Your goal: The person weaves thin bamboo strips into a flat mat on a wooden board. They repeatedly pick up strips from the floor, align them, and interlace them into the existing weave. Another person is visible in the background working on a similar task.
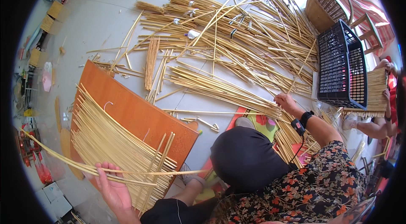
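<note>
An orange wooden board point(139, 110) lies on the floor at my left, with a fan of thin cane sticks point(110, 139) laid across it. My left hand point(112, 188) is at the near edge of that fan, fingers closed over a few long bent strips point(63, 158) that run across the sticks. My right hand point(285, 102), with a black wrist device, reaches forward and grips the near end of a loose bundle of cane sticks point(220, 88) on the floor. My dark head covering and floral sleeve fill the lower middle.
A big scattered pile of cane sticks point(237, 34) covers the white tiled floor ahead. A black plastic crate point(338, 67), a wicker basket point(321, 8) and a wooden stool point(368, 29) stand at right. Another person's hand point(387, 95) holds a woven cane panel point(376, 88).
</note>
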Action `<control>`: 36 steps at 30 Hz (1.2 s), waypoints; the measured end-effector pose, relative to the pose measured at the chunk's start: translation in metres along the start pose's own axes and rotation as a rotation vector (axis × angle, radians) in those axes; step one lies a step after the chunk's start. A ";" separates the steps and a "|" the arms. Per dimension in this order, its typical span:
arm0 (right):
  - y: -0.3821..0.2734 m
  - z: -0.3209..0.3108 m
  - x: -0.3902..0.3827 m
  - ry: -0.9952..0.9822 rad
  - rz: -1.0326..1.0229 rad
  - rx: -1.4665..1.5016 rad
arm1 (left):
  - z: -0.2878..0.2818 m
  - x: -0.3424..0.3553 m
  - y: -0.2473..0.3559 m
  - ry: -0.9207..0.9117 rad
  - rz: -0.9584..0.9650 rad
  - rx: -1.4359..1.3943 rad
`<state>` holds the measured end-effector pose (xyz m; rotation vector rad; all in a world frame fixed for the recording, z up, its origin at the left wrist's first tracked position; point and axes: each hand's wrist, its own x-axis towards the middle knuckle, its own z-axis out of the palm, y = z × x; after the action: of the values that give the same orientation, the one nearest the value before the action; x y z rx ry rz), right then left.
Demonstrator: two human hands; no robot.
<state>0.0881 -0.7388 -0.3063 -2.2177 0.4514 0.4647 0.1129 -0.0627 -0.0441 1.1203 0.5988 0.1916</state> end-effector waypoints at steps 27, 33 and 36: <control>-0.135 0.041 0.253 0.277 -0.228 -0.643 | -0.038 0.029 -0.005 0.057 -0.081 0.032; -0.139 0.053 0.249 0.150 -0.550 -0.748 | -0.039 0.037 -0.008 0.025 -0.098 0.043; -0.135 0.049 0.260 0.277 -0.498 -0.761 | -0.032 0.039 -0.010 0.022 -0.107 0.053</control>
<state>0.3675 -0.6612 -0.3704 -3.0194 -0.1976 0.0464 0.1261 -0.0252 -0.0763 1.1352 0.6848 0.0970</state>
